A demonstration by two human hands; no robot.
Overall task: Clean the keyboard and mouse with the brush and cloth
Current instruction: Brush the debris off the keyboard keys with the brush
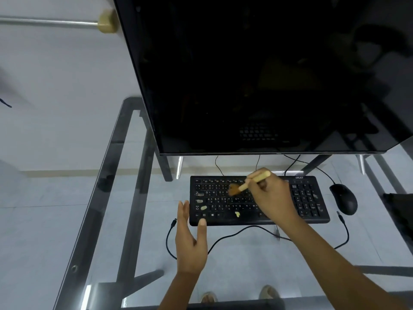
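Note:
A black keyboard lies on the glass desk, with a few pale crumbs on its left and lower keys. My right hand grips a brush by its pale wooden handle; the brown bristles touch the upper middle keys. My left hand hovers at the keyboard's front left corner, fingers apart, thumb near the edge, holding nothing. A black mouse sits to the right of the keyboard. No cloth is clearly in view.
A large dark monitor stands just behind the keyboard. Loose black cables curl in front of the keyboard. The glass desk has a dark metal frame. A dark object lies at the right edge.

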